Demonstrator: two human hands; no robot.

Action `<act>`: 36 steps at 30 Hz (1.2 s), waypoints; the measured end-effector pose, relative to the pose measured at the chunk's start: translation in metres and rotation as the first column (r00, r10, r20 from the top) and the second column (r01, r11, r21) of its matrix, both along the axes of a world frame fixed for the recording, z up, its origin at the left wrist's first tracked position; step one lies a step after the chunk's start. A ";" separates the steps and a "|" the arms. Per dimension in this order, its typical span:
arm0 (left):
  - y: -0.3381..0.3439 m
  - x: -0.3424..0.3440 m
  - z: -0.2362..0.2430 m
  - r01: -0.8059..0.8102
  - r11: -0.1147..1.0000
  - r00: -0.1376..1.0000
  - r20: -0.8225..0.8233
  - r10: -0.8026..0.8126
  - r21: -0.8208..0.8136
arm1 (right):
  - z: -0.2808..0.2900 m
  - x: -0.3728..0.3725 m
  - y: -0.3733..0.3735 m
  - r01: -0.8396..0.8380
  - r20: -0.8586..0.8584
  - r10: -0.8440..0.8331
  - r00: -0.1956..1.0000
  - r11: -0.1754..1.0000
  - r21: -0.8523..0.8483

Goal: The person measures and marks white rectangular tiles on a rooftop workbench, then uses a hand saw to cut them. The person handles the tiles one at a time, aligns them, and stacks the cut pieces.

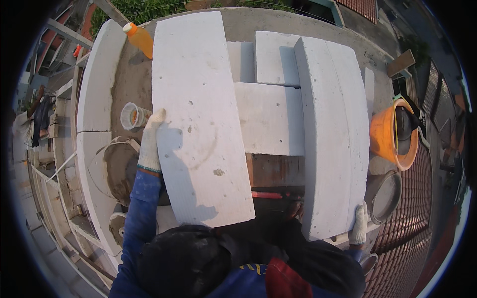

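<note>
My left hand (151,139), in a white knit glove, grips the left edge of a long white block (201,114) that lies slanting across the middle. My right hand (359,223), also gloved, holds the near right edge of a second long white block (332,129), which sits on the right with a long side face showing. Flat white blocks (271,116) lie between these two, with another smaller one (278,59) at the back. Below them a red tool handle (268,195) is partly visible over a dark gap.
An orange bottle (140,39), plastic cup (133,115) and mortar bucket (119,174) stand left, beside a row of white blocks (97,84). At right are an orange bucket (382,139) and grey bucket (385,196). The work surface is raised, with tiled roofs (397,243) beyond its edge.
</note>
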State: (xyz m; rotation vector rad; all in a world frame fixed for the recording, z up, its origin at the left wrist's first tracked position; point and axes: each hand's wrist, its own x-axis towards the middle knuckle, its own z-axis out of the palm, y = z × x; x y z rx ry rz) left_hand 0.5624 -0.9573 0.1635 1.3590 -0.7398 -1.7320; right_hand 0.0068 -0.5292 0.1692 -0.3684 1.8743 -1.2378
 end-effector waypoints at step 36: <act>-0.074 -0.130 0.027 0.293 0.955 0.944 -0.172 -0.282 0.040 | -0.015 0.039 0.025 0.202 0.283 -0.181 0.942 0.978 -0.049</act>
